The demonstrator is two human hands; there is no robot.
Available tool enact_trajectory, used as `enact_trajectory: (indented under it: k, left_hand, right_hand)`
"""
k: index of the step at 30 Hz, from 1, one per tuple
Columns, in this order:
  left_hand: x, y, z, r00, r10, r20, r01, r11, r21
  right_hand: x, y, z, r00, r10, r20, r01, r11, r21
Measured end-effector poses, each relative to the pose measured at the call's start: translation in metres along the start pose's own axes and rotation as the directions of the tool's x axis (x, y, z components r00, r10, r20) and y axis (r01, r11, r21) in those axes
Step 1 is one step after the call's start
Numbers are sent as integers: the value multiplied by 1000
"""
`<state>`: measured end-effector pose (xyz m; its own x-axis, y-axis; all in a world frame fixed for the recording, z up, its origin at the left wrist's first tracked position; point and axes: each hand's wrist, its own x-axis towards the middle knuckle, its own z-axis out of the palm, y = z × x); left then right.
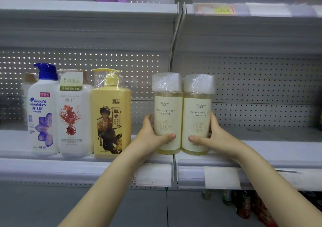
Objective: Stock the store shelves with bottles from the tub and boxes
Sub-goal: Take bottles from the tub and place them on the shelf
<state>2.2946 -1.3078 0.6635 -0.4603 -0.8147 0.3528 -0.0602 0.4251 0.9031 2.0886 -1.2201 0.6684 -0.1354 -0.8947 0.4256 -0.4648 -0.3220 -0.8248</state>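
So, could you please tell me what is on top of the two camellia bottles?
Clear crinkled plastic wrap covers the tops of both camellia bottles. Beneath it only whitish caps show dimly; what type they are is hidden.

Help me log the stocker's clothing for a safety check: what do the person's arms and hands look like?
The left hand and right hand are bare: no gloves, rings, watch or bracelet. The left forearm and right forearm are also uncovered, no sleeve in view. Thumbnails are short, without evident polish.
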Motion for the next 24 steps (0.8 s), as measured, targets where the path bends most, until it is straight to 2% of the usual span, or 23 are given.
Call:
enact_trajectory:
  k: [4, 14, 24]
  left_hand:
    - [-1, -2, 2, 1000, 21, 8, -22, 997, 68]
    - [-1, 2, 1, 998, 16, -64, -8, 993, 120]
    - [-4, 8, 1, 999, -17, -32, 23, 983, 181]
  right_hand:
    - [0, 3, -4, 999, 6, 36, -6, 1000, 13]
    - [5, 8, -5, 1000, -8, -12, 7, 999, -34]
    - [5, 8, -5, 1000, 17, -25, -19, 996, -84]
